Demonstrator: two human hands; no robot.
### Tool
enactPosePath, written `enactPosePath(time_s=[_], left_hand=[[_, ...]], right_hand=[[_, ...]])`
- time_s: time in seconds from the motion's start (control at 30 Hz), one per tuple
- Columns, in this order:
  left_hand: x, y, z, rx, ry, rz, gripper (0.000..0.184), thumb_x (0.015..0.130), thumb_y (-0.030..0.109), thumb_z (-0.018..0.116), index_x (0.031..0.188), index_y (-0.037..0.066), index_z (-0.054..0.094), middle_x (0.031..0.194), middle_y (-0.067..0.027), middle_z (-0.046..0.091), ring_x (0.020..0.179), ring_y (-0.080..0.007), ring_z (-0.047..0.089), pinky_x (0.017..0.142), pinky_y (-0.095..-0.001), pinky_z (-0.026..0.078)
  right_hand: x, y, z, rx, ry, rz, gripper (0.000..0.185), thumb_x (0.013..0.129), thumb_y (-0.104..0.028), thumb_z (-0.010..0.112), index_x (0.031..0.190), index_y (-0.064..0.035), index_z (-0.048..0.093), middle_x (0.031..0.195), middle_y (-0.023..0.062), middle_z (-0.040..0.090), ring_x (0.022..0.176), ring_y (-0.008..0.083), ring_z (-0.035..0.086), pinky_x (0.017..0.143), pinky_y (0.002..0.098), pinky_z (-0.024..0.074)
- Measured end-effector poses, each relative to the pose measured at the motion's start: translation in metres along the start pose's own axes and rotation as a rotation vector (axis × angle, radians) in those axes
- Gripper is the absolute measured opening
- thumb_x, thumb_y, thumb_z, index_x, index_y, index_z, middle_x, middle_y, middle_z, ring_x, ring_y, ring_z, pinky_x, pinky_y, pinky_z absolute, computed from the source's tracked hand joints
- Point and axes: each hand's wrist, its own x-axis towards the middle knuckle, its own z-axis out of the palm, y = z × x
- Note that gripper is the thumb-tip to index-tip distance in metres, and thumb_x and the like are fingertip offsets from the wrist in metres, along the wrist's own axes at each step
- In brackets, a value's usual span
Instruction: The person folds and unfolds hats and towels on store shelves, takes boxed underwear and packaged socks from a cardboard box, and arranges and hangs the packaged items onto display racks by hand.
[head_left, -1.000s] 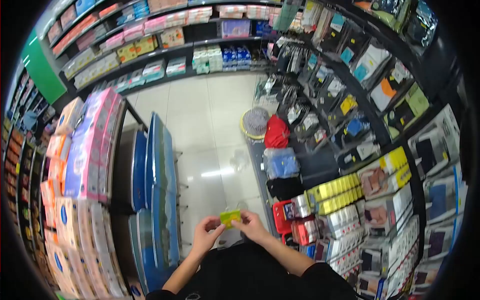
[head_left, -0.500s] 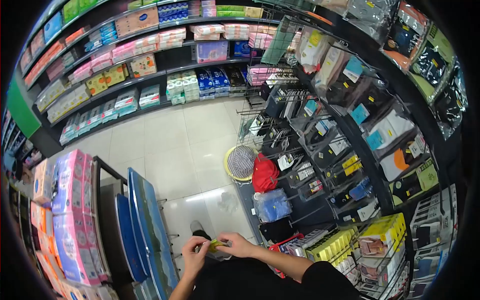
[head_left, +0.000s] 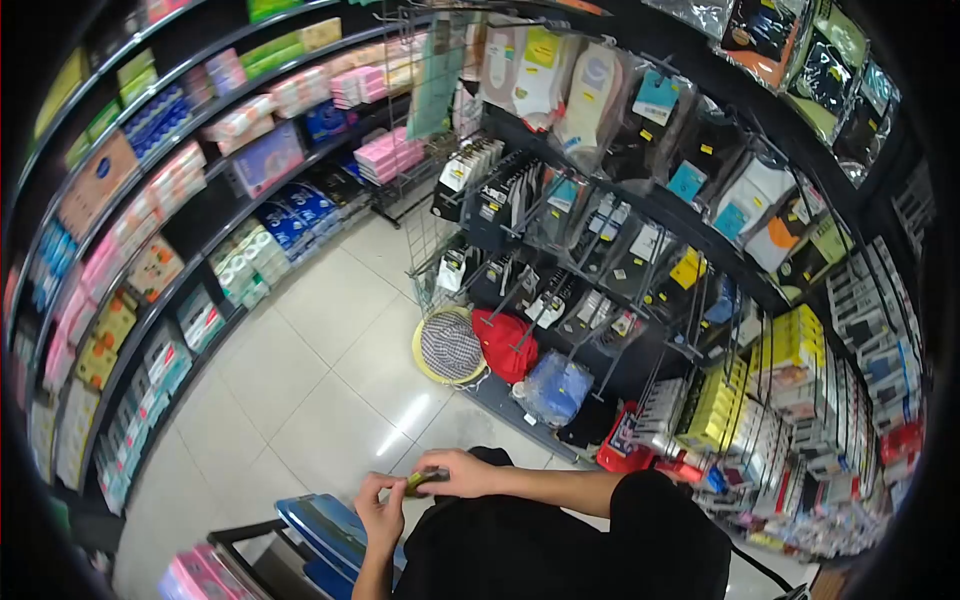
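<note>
Both my hands meet low in the view, in front of my black shirt. Between them is a small yellow-green packet (head_left: 416, 482), its kind too small to make out. My left hand (head_left: 380, 505) pinches its left end with thumb and fingertips. The fingers of my right hand (head_left: 455, 472) are closed around its right side and cover part of it. Below the hands stands a blue board with a landscape print (head_left: 330, 535), partly hidden by my left forearm.
Socks in packets (head_left: 590, 100) hang on hooks at the right. A checked hat (head_left: 450, 345), a red cap (head_left: 508, 345) and a bagged blue item (head_left: 555, 388) lie on the low ledge (head_left: 500, 405). Tissue shelves (head_left: 190, 330) curve along the left, beside the tiled floor (head_left: 300, 370).
My view has turned to the right, so the sock rack shifts left and the tissue stack at lower left mostly leaves view. Both hands still hold the packet.
</note>
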Motion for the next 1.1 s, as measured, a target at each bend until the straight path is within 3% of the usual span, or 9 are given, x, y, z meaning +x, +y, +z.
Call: enactPosePath(time_s=[0.17, 0.2, 0.3, 0.6, 0.77, 0.83, 0.93, 1.1], left_hand=[[0.076, -0.01, -0.009, -0.058, -0.088, 0.116, 0.006, 0.075, -0.002, 0.069, 0.077, -0.001, 0.063, 0.074, -0.0107, 0.063, 0.069, -0.0207, 0.059, 0.065, -0.0295, 0.046], [0.088, -0.011, -0.009, -0.067, -0.099, 0.118, 0.006, 0.075, -0.002, 0.069, 0.077, -0.001, 0.063, 0.074, -0.0107, 0.063, 0.069, -0.0207, 0.059, 0.065, -0.0295, 0.046], [0.123, -0.015, -0.01, -0.073, -0.127, 0.095, 0.003, 0.077, -0.002, 0.067, 0.077, 0.0, 0.064, 0.077, -0.0103, 0.063, 0.073, -0.0186, 0.059, 0.069, -0.028, 0.046], [0.244, -0.045, -0.034, 0.021, -0.172, 0.079, 0.004, 0.075, -0.002, 0.068, 0.075, 0.0, 0.065, 0.072, -0.0086, 0.061, 0.069, -0.0164, 0.056, 0.064, -0.0276, 0.044], [0.309, -0.068, -0.028, 0.019, -0.123, 0.103, 0.006, 0.073, -0.004, 0.068, 0.073, 0.0, 0.063, 0.067, -0.0087, 0.06, 0.065, -0.0191, 0.056, 0.062, -0.029, 0.043], [0.328, -0.07, -0.026, 0.012, -0.232, 0.085, 0.007, 0.075, -0.004, 0.067, 0.08, 0.0, 0.064, 0.075, -0.0086, 0.061, 0.07, -0.0173, 0.057, 0.065, -0.0285, 0.045], [0.358, -0.065, -0.008, -0.134, -0.311, -0.01, 0.017, 0.085, 0.0, 0.059, 0.102, -0.001, 0.059, 0.091, -0.0063, 0.061, 0.081, -0.0127, 0.058, 0.071, -0.0252, 0.046], [0.393, -0.094, 0.011, -0.205, -0.49, -0.192, 0.014, 0.089, 0.004, 0.058, 0.103, 0.0, 0.059, 0.093, -0.0062, 0.061, 0.083, -0.0117, 0.058, 0.073, -0.0233, 0.045]], right_hand=[[0.047, 0.017, -0.005, 0.001, 0.132, 0.02, 0.021, 0.085, -0.014, 0.067, 0.098, 0.0004, 0.061, 0.087, 0.0078, 0.063, 0.081, 0.0149, 0.059, 0.074, 0.0295, 0.0465], [0.055, 0.011, -0.012, 0.025, 0.115, 0.118, 0.019, 0.084, -0.013, 0.068, 0.097, 0.0003, 0.062, 0.086, 0.0067, 0.061, 0.078, 0.0134, 0.056, 0.072, 0.0287, 0.0452], [0.086, 0.026, -0.027, 0.084, 0.12, 0.058, 0.016, 0.084, -0.011, 0.067, 0.096, -0.0002, 0.062, 0.085, 0.0059, 0.061, 0.077, 0.0134, 0.055, 0.073, 0.0281, 0.045], [0.208, 0.031, -0.062, 0.156, 0.187, -0.013, 0.024, 0.084, -0.01, 0.067, 0.106, -0.0011, 0.06, 0.094, 0.0051, 0.063, 0.088, 0.0119, 0.057, 0.083, 0.0284, 0.0462], [0.269, 0.03, -0.102, 0.184, 0.224, -0.052, 0.022, 0.085, -0.009, 0.066, 0.105, -0.0013, 0.06, 0.092, 0.0051, 0.063, 0.088, 0.0125, 0.058, 0.082, 0.0291, 0.0473], [0.276, 0.031, -0.11, 0.184, 0.252, -0.002, 0.022, 0.086, -0.01, 0.065, 0.105, -0.0013, 0.06, 0.091, 0.0053, 0.063, 0.087, 0.0124, 0.059, 0.08, 0.0297, 0.0477], [0.273, 0.034, -0.128, 0.125, 0.431, -0.019, 0.019, 0.088, -0.013, 0.063, 0.102, -0.002, 0.059, 0.086, 0.0044, 0.063, 0.082, 0.0104, 0.057, 0.076, 0.0292, 0.0473], [0.245, 0.056, -0.148, 0.366, 0.88, 0.058, 0.018, 0.089, -0.009, 0.064, 0.105, -0.0018, 0.058, 0.089, 0.0036, 0.063, 0.085, 0.009, 0.059, 0.077, 0.0265, 0.0485]])
